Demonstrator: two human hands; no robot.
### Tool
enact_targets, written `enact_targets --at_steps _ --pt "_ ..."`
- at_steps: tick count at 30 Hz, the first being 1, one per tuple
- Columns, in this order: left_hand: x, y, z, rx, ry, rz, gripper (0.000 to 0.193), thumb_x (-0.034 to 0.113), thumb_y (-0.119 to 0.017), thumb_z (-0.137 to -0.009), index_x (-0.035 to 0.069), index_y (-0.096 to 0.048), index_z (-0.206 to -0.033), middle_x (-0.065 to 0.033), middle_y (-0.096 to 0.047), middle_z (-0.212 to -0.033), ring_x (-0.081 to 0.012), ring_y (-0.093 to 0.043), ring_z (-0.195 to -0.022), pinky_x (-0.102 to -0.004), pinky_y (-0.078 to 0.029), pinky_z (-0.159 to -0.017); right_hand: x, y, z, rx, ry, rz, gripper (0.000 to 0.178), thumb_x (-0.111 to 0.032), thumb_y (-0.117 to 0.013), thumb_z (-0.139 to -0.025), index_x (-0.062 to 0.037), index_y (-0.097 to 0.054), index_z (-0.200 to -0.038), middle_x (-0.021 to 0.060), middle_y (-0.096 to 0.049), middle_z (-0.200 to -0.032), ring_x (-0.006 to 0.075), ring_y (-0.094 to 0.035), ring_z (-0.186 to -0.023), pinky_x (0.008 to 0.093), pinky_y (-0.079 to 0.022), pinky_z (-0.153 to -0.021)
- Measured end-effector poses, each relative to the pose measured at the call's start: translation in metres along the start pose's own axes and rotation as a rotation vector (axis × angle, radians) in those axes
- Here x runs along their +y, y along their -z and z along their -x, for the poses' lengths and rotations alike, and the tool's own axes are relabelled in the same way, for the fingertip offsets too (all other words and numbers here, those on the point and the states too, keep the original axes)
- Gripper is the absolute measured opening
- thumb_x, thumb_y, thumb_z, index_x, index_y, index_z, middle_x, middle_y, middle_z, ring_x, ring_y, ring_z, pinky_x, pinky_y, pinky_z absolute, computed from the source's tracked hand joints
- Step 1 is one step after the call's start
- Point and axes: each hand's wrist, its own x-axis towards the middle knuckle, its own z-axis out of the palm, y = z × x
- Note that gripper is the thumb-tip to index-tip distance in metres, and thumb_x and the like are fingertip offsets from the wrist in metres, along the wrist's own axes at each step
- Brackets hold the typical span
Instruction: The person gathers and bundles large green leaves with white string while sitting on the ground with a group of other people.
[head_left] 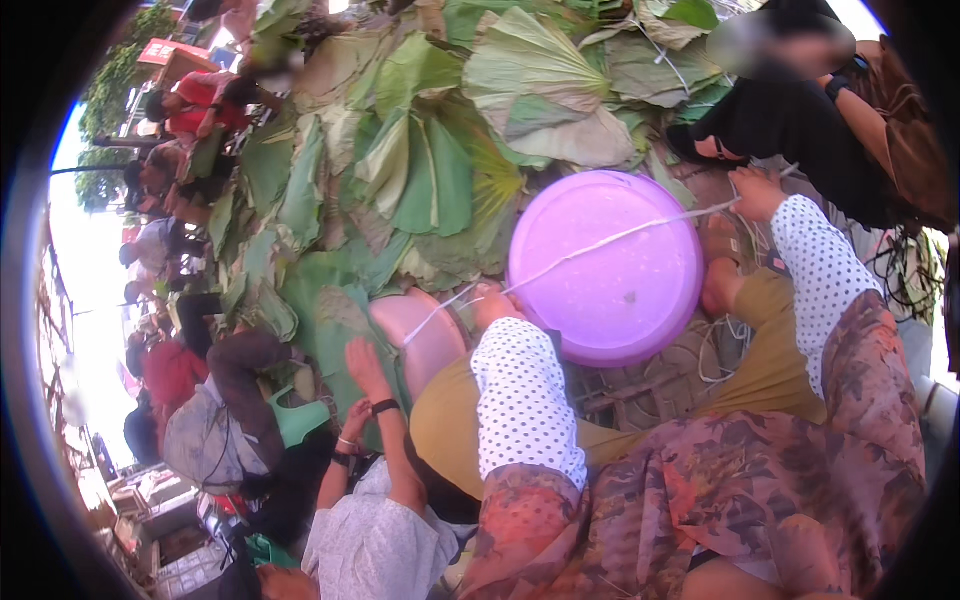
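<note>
A pale flat cord (618,239) is drawn taut slantwise over a round purple plastic basin (610,290), which lies on the ground before me. My left hand (492,303) is closed on the cord at the basin's left rim, and a loose tail hangs past it over a pink basin (425,350). At the far right, my right hand (757,190) grips the cord's other stretch, a short end poking out beyond the fingers. Dotted white sleeve covers reach over both my forearms. Large green and browning leaves (435,170) are heaped beyond the basins.
Close on my left, a person in a grey shirt (375,535) holds their hands over a big leaf. Another seated person in dark trousers (800,130) is at the far right. A small green plastic stool (300,415) and several people line the left side.
</note>
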Motion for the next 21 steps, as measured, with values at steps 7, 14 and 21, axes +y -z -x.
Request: enact_targets --at_steps 7,14,21 --pt "0.012 -0.006 0.026 0.188 -0.51 -0.631 0.038 0.035 -0.058 -0.099 0.005 -0.06 -0.121 -0.0108 -0.061 -0.097 -0.0221 -0.06 -0.078 -0.0387 -0.049 -0.065 -0.104 -0.003 0.02 0.353 0.65 -0.044 0.063 -0.017 -0.067 -0.087 -0.002 -0.047 -0.144 0.0213 -0.035 -0.157 0.037 -0.029 -0.148 0.0513 -0.025 -0.119" --pt "0.092 -0.05 0.142 -0.265 -0.174 0.2 0.055 0.03 -0.06 -0.098 -0.001 -0.042 -0.14 -0.0135 -0.056 -0.125 -0.0234 -0.061 -0.089 -0.0386 -0.052 -0.076 -0.175 -0.042 0.032 0.075 0.837 0.105 0.073 -0.03 -0.072 -0.088 -0.005 -0.04 -0.149 0.0185 -0.032 -0.159 0.0361 -0.03 -0.147 0.0565 -0.027 -0.116" --pt "0.193 -0.012 0.241 -0.598 -0.607 0.197 0.03 0.028 -0.054 -0.102 0.007 -0.051 -0.124 -0.0038 -0.056 -0.11 -0.0133 -0.057 -0.08 -0.0301 -0.049 -0.07 -0.161 -0.049 0.039 0.18 0.805 0.119 0.073 -0.031 -0.073 -0.086 -0.0049 -0.041 -0.146 0.0185 -0.037 -0.155 0.0371 -0.031 -0.147 0.0555 -0.028 -0.116"
